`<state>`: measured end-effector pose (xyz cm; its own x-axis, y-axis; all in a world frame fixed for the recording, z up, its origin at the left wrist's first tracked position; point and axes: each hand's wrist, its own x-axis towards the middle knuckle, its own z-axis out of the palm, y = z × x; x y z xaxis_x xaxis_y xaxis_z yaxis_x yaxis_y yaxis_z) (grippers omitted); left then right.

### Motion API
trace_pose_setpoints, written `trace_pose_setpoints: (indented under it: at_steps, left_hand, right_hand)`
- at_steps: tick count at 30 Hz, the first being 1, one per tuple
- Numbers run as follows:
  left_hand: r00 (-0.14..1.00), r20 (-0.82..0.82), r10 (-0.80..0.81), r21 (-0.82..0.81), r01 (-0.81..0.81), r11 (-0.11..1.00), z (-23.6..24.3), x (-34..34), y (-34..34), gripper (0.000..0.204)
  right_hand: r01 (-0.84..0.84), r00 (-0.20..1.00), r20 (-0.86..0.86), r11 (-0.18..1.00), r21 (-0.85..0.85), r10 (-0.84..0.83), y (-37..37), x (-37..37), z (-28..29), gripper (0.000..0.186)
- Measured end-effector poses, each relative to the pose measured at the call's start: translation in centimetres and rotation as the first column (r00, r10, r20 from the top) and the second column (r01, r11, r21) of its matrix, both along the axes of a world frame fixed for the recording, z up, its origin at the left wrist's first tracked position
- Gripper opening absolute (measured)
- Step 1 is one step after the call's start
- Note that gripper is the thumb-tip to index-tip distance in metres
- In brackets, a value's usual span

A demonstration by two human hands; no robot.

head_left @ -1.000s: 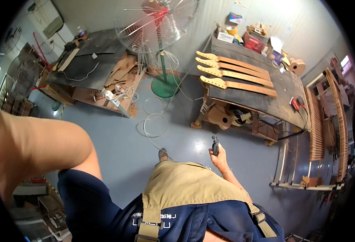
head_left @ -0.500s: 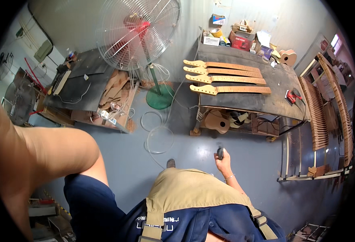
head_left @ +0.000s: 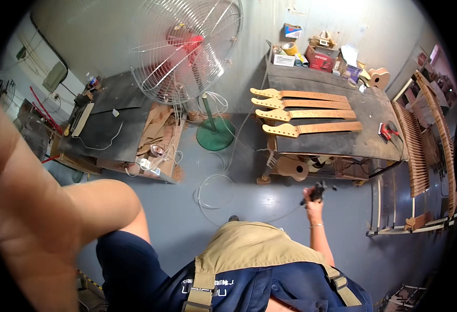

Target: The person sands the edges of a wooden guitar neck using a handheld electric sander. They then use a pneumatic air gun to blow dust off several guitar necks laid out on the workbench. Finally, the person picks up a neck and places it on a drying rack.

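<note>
My right hand (head_left: 314, 205) grips a black hand tool (head_left: 316, 192), possibly an air gun, out over the floor in front of the right bench; a thin hose appears near it. My left arm (head_left: 103, 203) is bent up close to the camera at the left; large blurred skin fills that edge, and its fingers cannot be made out. Beyond the tool, guitar necks (head_left: 306, 128) with pale headstocks lie side by side on the dark right workbench (head_left: 342, 145). A red power tool (head_left: 387, 131) with a cord sits at their right.
A large pedestal fan (head_left: 187, 49) stands between the benches. The left bench (head_left: 109, 140) has wood offcuts and cables. Coiled hose (head_left: 215, 192) lies on the floor. Guitar bodies (head_left: 290, 169) are under the right bench. A wooden slatted rack (head_left: 410, 151) stands at the far right; boxes (head_left: 319, 61) line the wall.
My right hand has moved rightward and is turned, so the black tool now points more to the right. The view has shifted, so the surroundings sit lower in the picture.
</note>
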<state>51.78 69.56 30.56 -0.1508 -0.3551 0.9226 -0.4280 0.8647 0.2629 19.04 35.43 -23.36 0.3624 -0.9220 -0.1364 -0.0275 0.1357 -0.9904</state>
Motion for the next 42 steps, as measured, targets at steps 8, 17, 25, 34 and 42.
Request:
trace_pose_setpoints:
  at_steps: [8, 17, 25, 34, 42]
  left_hand:
    - [0.891, -0.435, -0.127, 0.585, 0.387, 0.712, -13.3, 1.5, -8.6, 0.030]
    - [0.746, -0.648, -0.151, 0.743, 0.663, 0.088, -36.5, -6.6, -18.2, 0.035]
    - [0.901, 0.421, -0.108, 0.906, -0.413, 0.089, -30.8, -7.3, -33.7, 0.042]
    - [0.589, -0.205, 0.781, 0.765, -0.401, 0.503, -13.2, -3.7, -37.7, 0.035]
    - [0.914, -0.337, 0.227, 0.411, -0.074, 0.908, -12.5, 1.5, -39.9, 0.053]
  right_hand:
    - [-0.237, 0.839, -0.541, 0.862, -0.448, -0.051, -5.0, -15.7, -2.3, 0.032]
    - [-0.328, 0.600, -0.560, 0.462, -0.824, -0.571, -16.5, -19.6, 5.3, 0.036]
    - [-0.664, 0.400, -0.835, 0.508, -0.549, -0.378, -24.2, -15.1, 13.6, 0.031]
    - [-0.816, 0.147, -0.989, 0.562, -0.136, -0.026, -21.8, -14.6, 2.2, 0.062]
    - [-0.686, 0.388, -0.921, 0.655, -0.317, -0.040, -21.8, -9.3, 4.9, 0.044]
